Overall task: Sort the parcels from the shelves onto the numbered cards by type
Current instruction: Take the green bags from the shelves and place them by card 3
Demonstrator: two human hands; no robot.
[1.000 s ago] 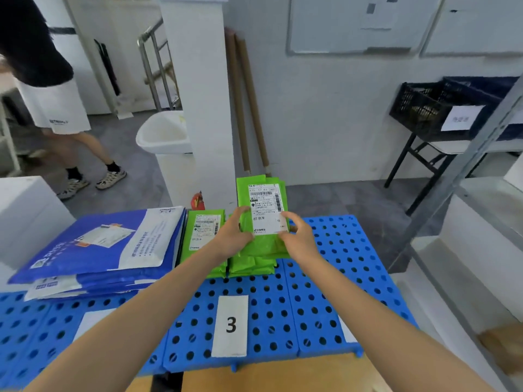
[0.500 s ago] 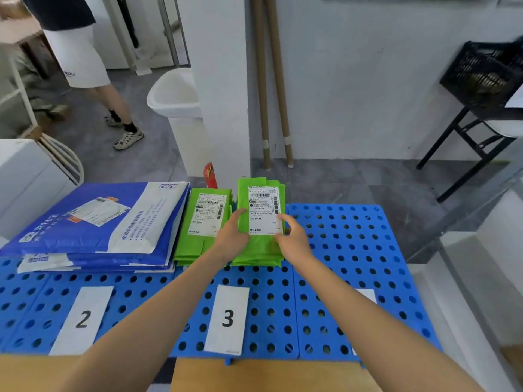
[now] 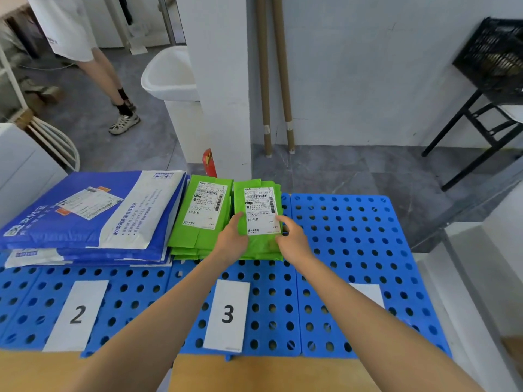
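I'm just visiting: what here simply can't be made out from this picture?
Head view:
- Rightmost card: its number is covered by the right forearm.
- Top green parcel: label print too small to read.
- Parcels beneath: count hidden by the left hand and right hand.
- Bystander: cut off above the waist by the top edge.
- Black crate: contents dark, cropped by the right edge.

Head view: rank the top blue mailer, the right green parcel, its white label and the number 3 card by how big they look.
1. top blue mailer
2. right green parcel and number 3 card: close; the parcel looks slightly bigger, but the card lies nearer the camera, so unsure
3. white label
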